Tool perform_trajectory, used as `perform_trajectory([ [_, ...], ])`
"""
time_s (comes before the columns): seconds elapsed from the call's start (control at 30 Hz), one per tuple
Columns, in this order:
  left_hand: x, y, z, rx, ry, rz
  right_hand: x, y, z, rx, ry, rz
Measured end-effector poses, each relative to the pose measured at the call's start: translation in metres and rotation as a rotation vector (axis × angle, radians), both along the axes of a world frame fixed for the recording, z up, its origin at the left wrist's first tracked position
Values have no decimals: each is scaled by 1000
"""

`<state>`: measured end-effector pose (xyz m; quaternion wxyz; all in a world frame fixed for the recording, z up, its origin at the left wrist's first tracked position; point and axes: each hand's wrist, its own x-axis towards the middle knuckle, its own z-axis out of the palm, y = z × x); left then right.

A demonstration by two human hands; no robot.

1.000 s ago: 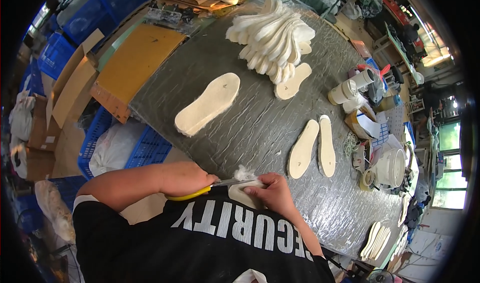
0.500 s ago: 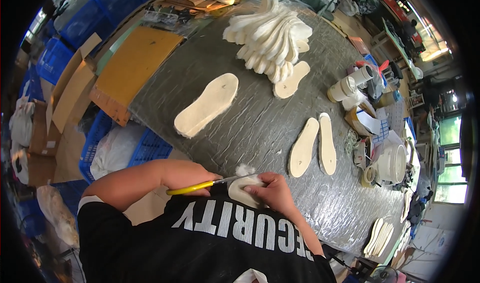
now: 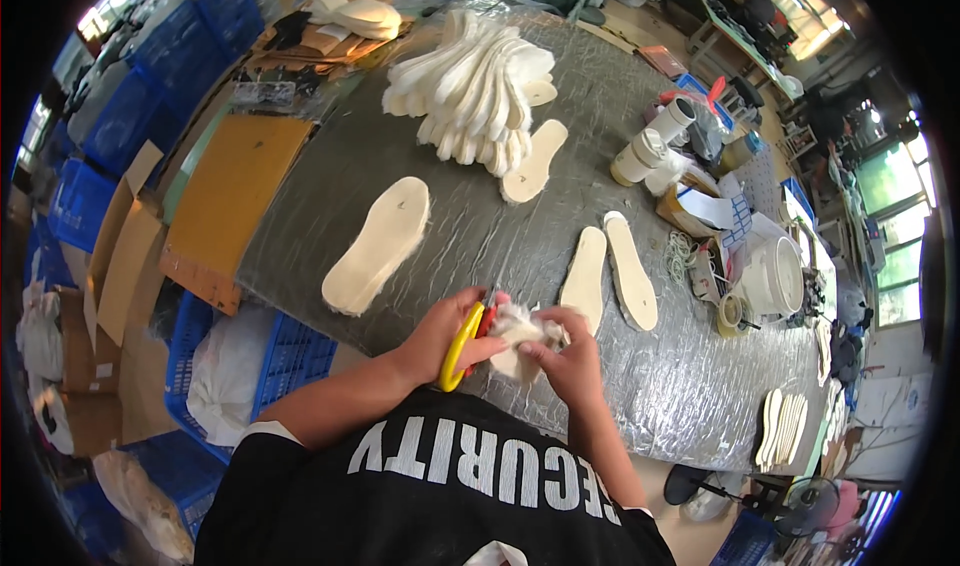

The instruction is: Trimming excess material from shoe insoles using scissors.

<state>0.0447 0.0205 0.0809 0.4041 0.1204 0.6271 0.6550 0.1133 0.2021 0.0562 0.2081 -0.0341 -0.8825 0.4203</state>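
Note:
My left hand (image 3: 442, 341) is closed around a pair of scissors (image 3: 461, 350) with yellow handles and some red on the inside; the blades point away from me and are mostly hidden. In my right hand (image 3: 574, 364) is a fluffy cream insole (image 3: 515, 356), gripped between thumb and fingers, with loose white fleece along its upper edge. The left fingertips come close to the insole; whether they touch it I cannot tell. Both hands are over the near table edge. Beyond them lie a single fleecy insole (image 3: 378, 246) and a pair of trimmed-looking insoles (image 3: 630, 271).
On the grey sheet-covered table (image 3: 460, 251), a heap of white fleece insoles (image 3: 470, 91) stands at the far side. Cups (image 3: 640, 156), a white bucket (image 3: 772, 276) and clutter line the right. A blue crate (image 3: 290, 366) with a white bag stands at left, below a yellow board (image 3: 235, 201).
The scissors have turned from lying across the insole to pointing away from me. Both hands have moved slightly forward, and the insole has shifted with the right hand. The view has swung right.

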Motion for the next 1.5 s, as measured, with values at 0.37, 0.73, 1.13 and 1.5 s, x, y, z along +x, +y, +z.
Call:
perform_trajectory([
  [0.37, 12, 34, -7, 80, 309, 245, 31, -30, -42, -2111, -295, 378],
  [0.73, 2, -4, -19, -16, 526, 163, 23, -12, -37, -1888, -3, -192],
  [1.13, 4, -21, 11, -391, 1008, -476, 17, -8, -28, -1758, -43, -277],
  [1.5, 4, -13, 13, -447, 924, -567, 27, -9, -19, -1414, -56, -122],
])
